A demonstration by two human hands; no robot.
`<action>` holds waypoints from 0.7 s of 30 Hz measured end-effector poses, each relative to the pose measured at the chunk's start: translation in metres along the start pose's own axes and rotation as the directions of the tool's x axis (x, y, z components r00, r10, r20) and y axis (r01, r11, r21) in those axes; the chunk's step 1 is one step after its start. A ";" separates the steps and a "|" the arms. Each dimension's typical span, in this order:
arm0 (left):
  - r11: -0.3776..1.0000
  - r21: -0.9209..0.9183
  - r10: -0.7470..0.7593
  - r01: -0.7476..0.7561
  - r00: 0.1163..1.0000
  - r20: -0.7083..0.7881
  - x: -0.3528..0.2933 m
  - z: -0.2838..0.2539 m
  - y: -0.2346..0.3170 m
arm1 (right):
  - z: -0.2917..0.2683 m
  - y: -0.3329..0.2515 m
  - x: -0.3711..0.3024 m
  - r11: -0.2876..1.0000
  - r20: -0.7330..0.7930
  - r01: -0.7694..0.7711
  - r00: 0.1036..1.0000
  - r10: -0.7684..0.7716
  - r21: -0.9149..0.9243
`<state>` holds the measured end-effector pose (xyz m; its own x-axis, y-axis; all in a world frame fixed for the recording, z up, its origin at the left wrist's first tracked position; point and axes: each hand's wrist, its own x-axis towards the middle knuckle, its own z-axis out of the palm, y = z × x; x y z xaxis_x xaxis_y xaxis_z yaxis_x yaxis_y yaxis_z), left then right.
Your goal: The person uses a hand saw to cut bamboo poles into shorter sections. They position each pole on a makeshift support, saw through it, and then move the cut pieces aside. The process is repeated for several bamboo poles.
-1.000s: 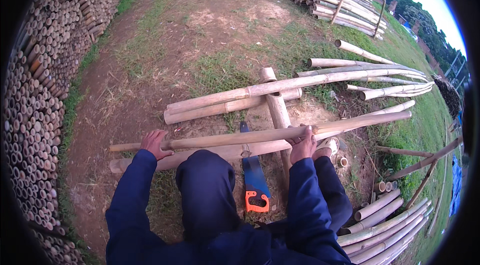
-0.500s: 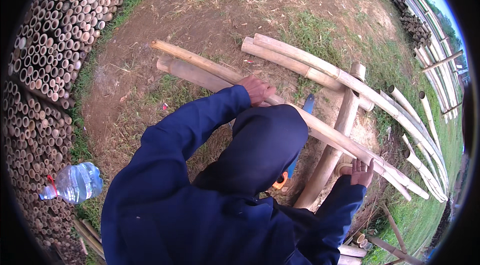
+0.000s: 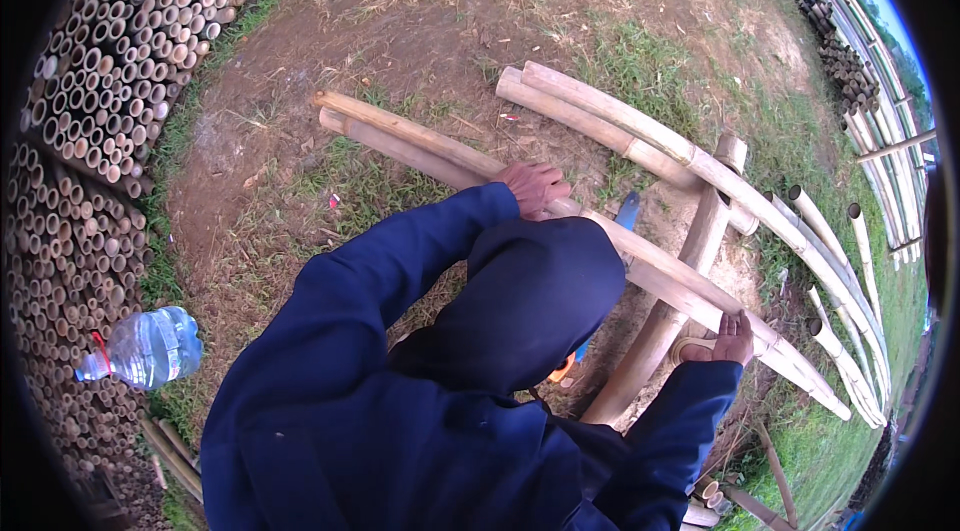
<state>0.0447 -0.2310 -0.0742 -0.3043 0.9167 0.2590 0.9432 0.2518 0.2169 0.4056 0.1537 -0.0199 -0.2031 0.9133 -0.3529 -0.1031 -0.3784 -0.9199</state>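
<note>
Two long pale bamboo poles lie slantwise in front of me, side by side, from upper left to lower right: a far pole point(image 3: 420, 136) and a near pole point(image 3: 395, 151). My left hand point(image 3: 535, 189) wraps over the far pole near its middle, fingers curled round it. Toward the right end of the pair, my right hand point(image 3: 733, 339) rests against the poles with its fingers stretched out. My dark-clad raised knee point(image 3: 550, 301) hides part of the poles' near side. Beneath them lies a long blue tool point(image 3: 627, 211) with an orange part point(image 3: 563, 368), mostly covered.
A thick bamboo crosspiece point(image 3: 650, 341) runs under the poles. Beyond them, more bamboo poles point(image 3: 610, 111) lie across it and reach far right. Stacked bamboo point(image 3: 100, 111) fills the left side, and a clear plastic bottle point(image 3: 160, 346) appears in front of it. Grass and soil surround the poles.
The far pole has come nearer and now sits closer against the near one. My right hand's fingers are less spread than before. The left hand keeps its hold, and the view has shifted slightly.
</note>
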 end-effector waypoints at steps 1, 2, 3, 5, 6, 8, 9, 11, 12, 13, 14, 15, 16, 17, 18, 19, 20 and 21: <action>1.000 -0.009 0.030 -0.030 0.999 -0.012 0.012 0.004 0.006 | -0.018 -0.001 0.016 0.999 -0.002 -0.001 1.000 0.002 0.049; 1.000 -0.016 0.017 -0.017 1.000 -0.018 0.019 0.008 0.009 | -0.038 0.001 0.035 0.995 -0.005 -0.007 1.000 0.008 0.098; 0.999 -0.035 0.024 -0.025 1.000 -0.019 0.026 0.011 0.010 | -0.053 0.002 0.052 0.993 -0.023 -0.049 0.998 0.052 0.107; 0.989 -0.135 -0.045 0.061 0.992 0.118 0.037 0.010 0.017 | -0.051 0.009 0.052 0.993 0.009 -0.069 0.998 0.068 0.096; 0.968 -0.232 -0.065 0.098 0.987 0.144 0.031 -0.004 0.017 | -0.025 0.014 0.038 0.990 -0.077 -0.105 0.991 0.113 0.096; 0.983 -0.168 -0.037 0.075 0.974 0.223 0.029 -0.005 0.003 | -0.015 0.024 0.031 0.993 0.011 -0.022 1.000 0.021 0.113; 0.990 -0.135 0.015 0.026 0.955 0.298 0.028 0.003 -0.014 | -0.012 0.030 0.037 0.986 -0.003 -0.042 0.999 0.043 0.161; 0.996 -0.089 0.046 -0.010 0.909 0.415 0.043 0.013 -0.005 | 0.015 0.031 0.028 0.999 -0.217 0.024 0.976 -0.016 0.035; 0.997 -0.083 0.044 -0.007 0.891 0.452 0.056 -0.002 0.014 | 0.015 0.030 0.023 0.999 -0.262 0.027 0.965 -0.019 0.026; 0.997 -0.074 0.038 -0.002 0.873 0.486 0.068 -0.007 0.028 | 0.011 0.028 0.019 0.999 -0.303 0.029 0.953 -0.023 0.016; 0.994 -0.094 0.008 0.051 0.840 0.542 0.073 -0.007 0.031 | 0.008 0.031 0.021 0.999 -0.245 0.017 0.969 -0.009 0.030; 0.989 -0.127 0.011 0.080 0.804 0.595 0.088 -0.002 0.035 | -0.008 0.035 0.028 0.999 -0.212 0.022 0.977 -0.013 0.042; 0.986 -0.121 -0.011 0.114 0.771 0.637 0.090 -0.003 0.040 | -0.022 0.047 0.033 0.997 -0.137 -0.028 0.990 0.037 0.066; 0.983 -0.121 -0.020 0.135 0.745 0.667 0.092 -0.006 0.045 | -0.033 0.051 0.043 0.995 -0.066 -0.059 0.996 0.065 0.085; 0.978 -0.121 -0.053 0.173 0.755 0.653 0.082 -0.012 0.040 | -0.013 0.053 0.033 0.998 -0.089 -0.046 0.995 0.050 0.045; 0.969 -0.122 -0.087 0.213 0.764 0.639 0.076 -0.017 0.038 | 0.006 0.051 0.023 0.999 -0.111 -0.035 0.993 0.035 0.005; 0.971 -0.072 -0.127 0.227 0.751 0.648 0.077 -0.027 0.046 | 0.005 0.042 0.025 0.987 -0.094 -0.105 0.991 0.094 -0.119; 0.971 -0.020 -0.163 0.237 0.727 0.666 0.079 -0.029 0.053 | -0.006 0.038 0.023 0.953 -0.098 -0.189 0.980 0.170 -0.236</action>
<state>0.0669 -0.1538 -0.0151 -0.2862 0.8326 -0.4743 0.8414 0.4552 0.2912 0.4028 0.1612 -0.0638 -0.1208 0.8459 -0.5194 0.1702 -0.4979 -0.8504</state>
